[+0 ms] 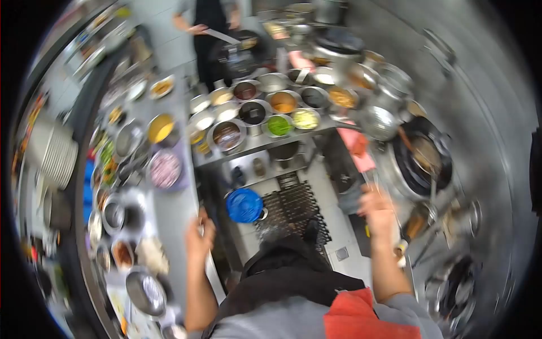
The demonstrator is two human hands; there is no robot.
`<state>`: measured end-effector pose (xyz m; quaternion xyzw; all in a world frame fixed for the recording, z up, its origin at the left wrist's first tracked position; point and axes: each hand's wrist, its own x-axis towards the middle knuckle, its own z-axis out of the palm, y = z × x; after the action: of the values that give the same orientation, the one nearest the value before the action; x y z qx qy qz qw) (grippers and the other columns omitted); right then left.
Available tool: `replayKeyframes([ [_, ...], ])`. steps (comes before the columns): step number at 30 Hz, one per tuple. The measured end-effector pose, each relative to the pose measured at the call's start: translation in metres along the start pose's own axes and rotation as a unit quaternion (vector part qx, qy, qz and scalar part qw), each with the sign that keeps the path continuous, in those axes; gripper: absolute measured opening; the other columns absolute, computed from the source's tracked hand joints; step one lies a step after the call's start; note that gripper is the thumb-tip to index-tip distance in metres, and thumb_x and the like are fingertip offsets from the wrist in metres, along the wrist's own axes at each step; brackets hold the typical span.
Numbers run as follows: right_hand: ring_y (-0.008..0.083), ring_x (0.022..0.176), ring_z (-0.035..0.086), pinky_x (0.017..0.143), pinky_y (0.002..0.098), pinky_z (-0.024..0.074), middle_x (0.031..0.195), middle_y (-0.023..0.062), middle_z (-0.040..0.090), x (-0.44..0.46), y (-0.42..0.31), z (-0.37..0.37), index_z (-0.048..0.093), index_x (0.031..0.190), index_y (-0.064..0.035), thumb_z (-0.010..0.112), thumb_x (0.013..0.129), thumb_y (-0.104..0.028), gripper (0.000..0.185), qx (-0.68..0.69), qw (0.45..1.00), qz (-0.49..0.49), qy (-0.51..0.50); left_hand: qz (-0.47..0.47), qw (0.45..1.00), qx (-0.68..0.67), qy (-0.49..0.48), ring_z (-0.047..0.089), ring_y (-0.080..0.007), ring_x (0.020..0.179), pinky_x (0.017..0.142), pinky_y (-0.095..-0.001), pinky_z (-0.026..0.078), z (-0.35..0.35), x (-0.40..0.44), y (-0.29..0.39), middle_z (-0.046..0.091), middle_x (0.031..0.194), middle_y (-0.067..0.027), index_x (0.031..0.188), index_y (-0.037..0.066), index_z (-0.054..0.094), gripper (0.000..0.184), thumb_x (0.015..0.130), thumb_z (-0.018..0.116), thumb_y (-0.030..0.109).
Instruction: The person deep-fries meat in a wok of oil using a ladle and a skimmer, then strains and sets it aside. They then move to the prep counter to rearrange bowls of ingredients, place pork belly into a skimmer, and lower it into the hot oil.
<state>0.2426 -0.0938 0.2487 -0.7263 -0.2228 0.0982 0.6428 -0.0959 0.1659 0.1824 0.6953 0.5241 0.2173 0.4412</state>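
At the edge of the left steel counter is my left hand (pixel 200 238), its fingers curled; a small pale thing shows at them, too blurred to name. My right hand (pixel 377 203) is raised on the right, fingers bent around the end of something thin that I cannot make out. Just above it lies a pink-red cloth (pixel 357 149) on the stove edge. A black wok (pixel 420 155) with a strainer and ladle in it sits to the right of that hand. A bowl of chopped pink onion (pixel 165 168) stands on the counter beyond my left hand.
Ahead, a shelf (pixel 262 142) holds several pots of sauces and chopped greens. Below it are a blue-lidded bucket (pixel 244 205) and a black floor mat (pixel 291 209). Another person (pixel 212 42) stands at a far wok. Bowls and pans line the left counter (pixel 174 220).
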Motion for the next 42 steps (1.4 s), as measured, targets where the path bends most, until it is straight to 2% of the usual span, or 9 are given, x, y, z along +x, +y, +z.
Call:
replayKeyframes([
  [2,0.0235,0.061,0.060,0.058,0.0352,0.0495,0.073,0.0141,0.063,-0.064,0.189,-0.048,0.063,0.085,-0.0038,0.053,0.082,-0.012,0.013,-0.401,0.907,0.082,-0.095,0.144,0.912,0.311,-0.226,0.059,-0.0386,0.102,0.092,-0.0411,0.045,0.056,-0.030,-0.083,0.063,0.105,-0.0220,0.115,0.002,0.059,0.045,0.075,0.064,0.022],
  [4,0.0355,0.095,0.062,0.084,0.0465,0.0467,0.097,0.0202,0.065,-0.187,0.331,-0.111,0.068,0.094,-0.0070,0.055,0.077,-0.018,0.023,-0.534,0.695,0.253,-0.409,-0.093,0.882,0.153,-0.436,0.060,-0.0323,0.104,0.089,-0.0364,0.046,0.072,-0.050,-0.061,0.064,0.106,-0.0194,0.114,0.007,0.062,0.044,0.073,0.065,0.024],
  [9,0.0367,0.092,0.062,0.081,0.0461,0.0490,0.094,0.0219,0.065,-0.188,0.247,-0.125,0.068,0.088,-0.0021,0.059,0.072,-0.016,0.023,-0.443,0.759,0.239,-0.414,0.044,0.938,0.187,-0.290,0.065,-0.0282,0.094,0.081,-0.0347,0.049,0.085,0.005,-0.028,0.065,0.099,-0.0202,0.118,0.004,0.057,0.042,0.078,0.064,0.015],
  [13,0.0375,0.086,0.063,0.081,0.0455,0.0487,0.089,0.0195,0.066,-0.093,0.300,-0.105,0.067,0.096,-0.0065,0.057,0.078,-0.028,0.029,-0.500,0.801,0.170,-0.282,0.166,0.958,0.151,-0.181,0.064,-0.0198,0.085,0.072,-0.0318,0.051,0.109,0.065,0.051,0.066,0.093,-0.0124,0.116,0.000,0.057,0.039,0.081,0.066,0.016],
  [18,0.0346,0.092,0.062,0.085,0.0428,0.0484,0.095,0.0190,0.065,0.052,0.250,-0.050,0.068,0.099,-0.0096,0.059,0.079,-0.023,0.026,-0.453,0.855,0.130,-0.218,0.008,0.932,-0.099,-0.349,0.057,-0.0174,0.103,0.083,-0.0316,0.048,0.197,0.078,0.087,0.061,0.112,-0.0091,0.117,0.005,0.058,0.033,0.090,0.058,0.022],
  [21,0.0339,0.090,0.063,0.083,0.0412,0.0491,0.090,0.0190,0.066,0.088,0.237,-0.026,0.067,0.103,-0.0087,0.061,0.078,-0.023,0.030,-0.382,0.894,0.053,-0.228,0.153,0.768,0.080,-0.616,0.038,-0.0245,0.128,0.108,-0.0328,0.028,0.265,0.043,0.010,0.043,0.138,-0.0119,0.130,0.003,0.048,0.047,0.095,0.044,0.035],
  [30,0.0386,0.082,0.063,0.079,0.0452,0.0499,0.084,0.0227,0.064,0.063,0.330,-0.062,0.069,0.090,-0.0034,0.060,0.075,-0.018,0.023,-0.431,0.800,0.024,-0.416,-0.077,0.797,-0.084,-0.593,0.037,-0.0192,0.130,0.110,-0.0293,0.023,0.243,0.028,0.050,0.044,0.139,-0.0094,0.133,0.004,0.046,0.055,0.095,0.041,0.044],
  [37,0.0381,0.087,0.063,0.082,0.0435,0.0495,0.087,0.0218,0.065,0.097,0.345,-0.089,0.069,0.090,-0.0027,0.064,0.072,-0.015,0.023,-0.479,0.763,0.060,-0.430,-0.210,0.841,-0.095,-0.489,0.052,-0.0182,0.113,0.099,-0.0300,0.039,0.209,0.015,0.056,0.057,0.124,-0.0093,0.122,0.001,0.057,0.047,0.094,0.049,0.038],
  [42,0.0375,0.088,0.063,0.080,0.0431,0.0494,0.088,0.0223,0.065,0.118,0.324,-0.062,0.068,0.091,-0.0010,0.065,0.072,-0.016,0.024,-0.488,0.794,0.047,-0.360,-0.032,0.885,0.015,-0.465,0.060,-0.0255,0.102,0.089,-0.0342,0.044,0.173,0.048,0.039,0.065,0.109,-0.0160,0.109,0.001,0.064,0.049,0.089,0.054,0.045],
])
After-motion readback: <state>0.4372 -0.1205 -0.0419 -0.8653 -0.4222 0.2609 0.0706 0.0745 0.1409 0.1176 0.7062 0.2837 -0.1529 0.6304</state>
